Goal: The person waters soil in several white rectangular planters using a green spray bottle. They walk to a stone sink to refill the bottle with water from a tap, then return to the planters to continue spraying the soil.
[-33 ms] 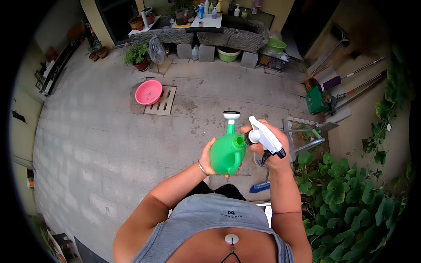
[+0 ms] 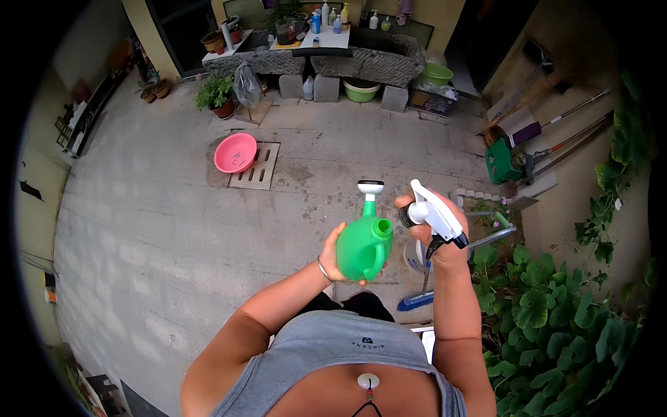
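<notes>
A green plastic watering can (image 2: pixel 358 254) rests in my left hand (image 2: pixel 333 255), whose fingers wrap round its left side and underneath. Its round mouth (image 2: pixel 383 226) is uncovered and faces up, a loop handle is on the side near me, and a spout with a white and black sprinkler head (image 2: pixel 370 187) points away. Just right of the mouth, apart from it, my right hand (image 2: pixel 453 240) grips a white trigger spray head (image 2: pixel 439 214) with a black collar and black nozzle. The collar points left toward the can. My right fingers are partly hidden behind the spray head.
A pink basin (image 2: pixel 235 153) lies beside a slotted drain cover (image 2: pixel 262 169). Leafy plants (image 2: pixel 531 306) grow close on my right. A blue brush head (image 2: pixel 415 301) lies below my right hand. Stone troughs (image 2: pixel 368 64) with bottles stand at the back; long-handled tools (image 2: pixel 566 111) lean at right.
My right hand and the spray head have moved right, widening the gap to the can's mouth. The can in my left hand has shifted slightly right and nearer to me.
</notes>
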